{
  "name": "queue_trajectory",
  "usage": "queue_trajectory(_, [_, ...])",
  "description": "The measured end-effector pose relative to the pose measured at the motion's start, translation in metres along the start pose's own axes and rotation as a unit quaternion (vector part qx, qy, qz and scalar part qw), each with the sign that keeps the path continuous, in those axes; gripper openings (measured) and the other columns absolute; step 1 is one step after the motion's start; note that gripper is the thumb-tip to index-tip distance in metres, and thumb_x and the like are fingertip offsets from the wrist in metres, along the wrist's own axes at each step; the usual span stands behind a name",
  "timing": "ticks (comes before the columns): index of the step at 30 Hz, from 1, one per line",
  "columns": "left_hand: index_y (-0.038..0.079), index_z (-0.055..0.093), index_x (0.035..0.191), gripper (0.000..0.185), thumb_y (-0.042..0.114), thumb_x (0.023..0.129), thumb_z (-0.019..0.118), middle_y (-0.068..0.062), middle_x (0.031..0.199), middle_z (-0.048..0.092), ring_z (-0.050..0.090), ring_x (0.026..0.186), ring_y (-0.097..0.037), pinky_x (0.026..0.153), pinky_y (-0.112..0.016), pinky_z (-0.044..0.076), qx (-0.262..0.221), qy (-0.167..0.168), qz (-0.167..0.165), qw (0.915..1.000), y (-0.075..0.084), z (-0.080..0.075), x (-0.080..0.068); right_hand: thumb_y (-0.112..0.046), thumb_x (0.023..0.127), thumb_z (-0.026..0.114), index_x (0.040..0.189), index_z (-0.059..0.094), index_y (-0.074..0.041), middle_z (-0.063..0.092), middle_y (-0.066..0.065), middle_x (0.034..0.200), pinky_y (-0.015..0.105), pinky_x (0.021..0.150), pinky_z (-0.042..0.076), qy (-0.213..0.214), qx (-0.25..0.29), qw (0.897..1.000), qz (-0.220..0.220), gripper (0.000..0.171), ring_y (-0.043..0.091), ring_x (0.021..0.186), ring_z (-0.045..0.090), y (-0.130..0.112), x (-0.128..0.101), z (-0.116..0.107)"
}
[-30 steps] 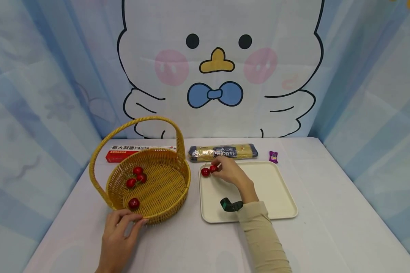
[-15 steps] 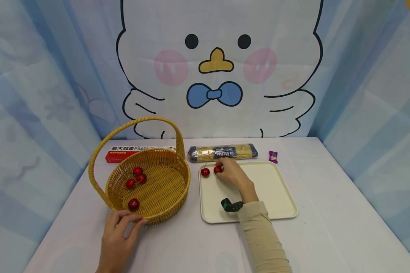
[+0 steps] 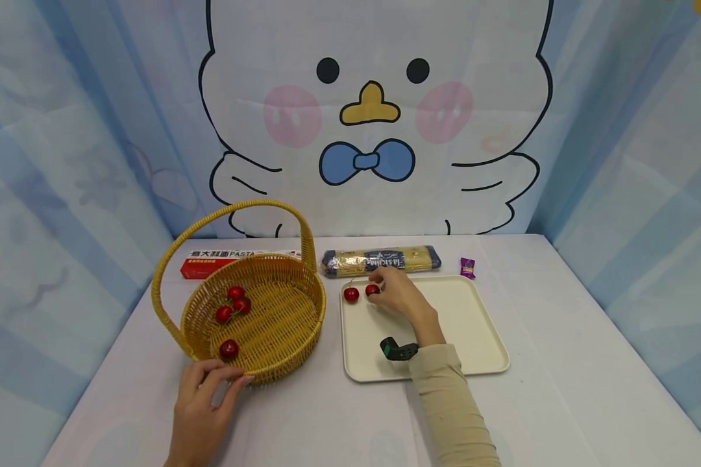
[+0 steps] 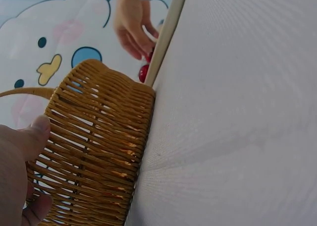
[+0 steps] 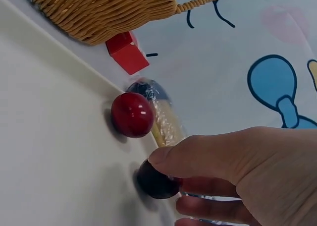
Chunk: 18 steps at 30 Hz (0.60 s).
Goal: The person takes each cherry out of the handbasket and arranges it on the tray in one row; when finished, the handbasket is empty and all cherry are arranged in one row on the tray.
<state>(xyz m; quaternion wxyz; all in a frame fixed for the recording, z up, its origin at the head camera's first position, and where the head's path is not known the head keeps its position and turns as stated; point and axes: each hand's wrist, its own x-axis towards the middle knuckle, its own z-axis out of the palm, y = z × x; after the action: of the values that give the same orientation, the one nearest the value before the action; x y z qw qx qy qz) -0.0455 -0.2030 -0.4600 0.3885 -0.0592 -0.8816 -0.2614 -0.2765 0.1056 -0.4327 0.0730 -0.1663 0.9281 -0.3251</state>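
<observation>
White table (image 3: pixel 572 389): at lower left, the left hand (image 3: pixel 201 402) pinches the basket (image 3: pixel 280 327) by its rim, presumably to steady it, while near centre the right hand (image 3: pixel 402 295) pinches a cherry (image 3: pixel 372 290) at the upper-left corner of the tray (image 3: pixel 467 337).

Six cherries (image 3: pixel 352 295) by my count, four in one wicker basket (image 3: pixel 274 318), two on one cream tray (image 3: pixel 473 344), one red pasta box (image 3: pixel 201 267), one packet of spaghetti (image 3: pixel 350 261), one purple-wrapped sweet (image 3: pixel 467 268), one black wrist device (image 3: pixel 398 351), my one left grip (image 3: pixel 201 405), my one right grip (image 3: pixel 397 292), one worktop (image 3: pixel 578 363)
</observation>
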Motion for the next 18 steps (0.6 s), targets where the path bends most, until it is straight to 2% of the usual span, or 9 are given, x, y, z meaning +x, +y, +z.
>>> queue_trajectory(7, [0.006, 0.072, 0.085, 0.031, -0.004, 0.062, 0.091, -0.006, 0.095, 0.058, 0.045, 0.092, -0.013, 0.080, -0.019, 0.036, -0.009, 0.004, 0.013, 0.9999, -0.002, 0.000, -0.001, -0.018, 0.089, 0.072, 0.128, 0.062, -0.002, 0.064, 0.015, 0.128, 0.045, 0.095, 0.052, 0.019, 0.004, 1.000, -0.024, 0.044, 0.031, 0.113, 0.061, -0.014, -0.005, -0.010])
queue_trajectory(15, [0.005, 0.072, 0.085, 0.029, -0.002, 0.065, 0.090, -0.005, 0.096, 0.056, 0.043, 0.094, -0.011, 0.081, -0.016, 0.035, 0.002, -0.012, -0.009, 0.9999, 0.001, -0.001, 0.001, -0.022, 0.095, 0.067, 0.129, 0.061, -0.002, 0.062, 0.017, 0.128, 0.045, 0.097, 0.052, 0.053, 0.013, 0.996, -0.073, 0.040, 0.035, 0.116, 0.061, -0.045, -0.012, -0.013])
queue_trajectory(18, [0.005, 0.072, 0.086, 0.029, -0.002, 0.065, 0.090, -0.005, 0.097, 0.056, 0.043, 0.094, -0.011, 0.081, -0.016, 0.035, 0.000, -0.012, -0.008, 0.9999, 0.001, -0.001, 0.000, -0.021, 0.095, 0.068, 0.128, 0.062, -0.003, 0.063, 0.015, 0.126, 0.044, 0.095, 0.053, 0.056, 0.016, 0.994, -0.090, 0.038, 0.032, 0.113, 0.062, -0.056, -0.013, -0.010])
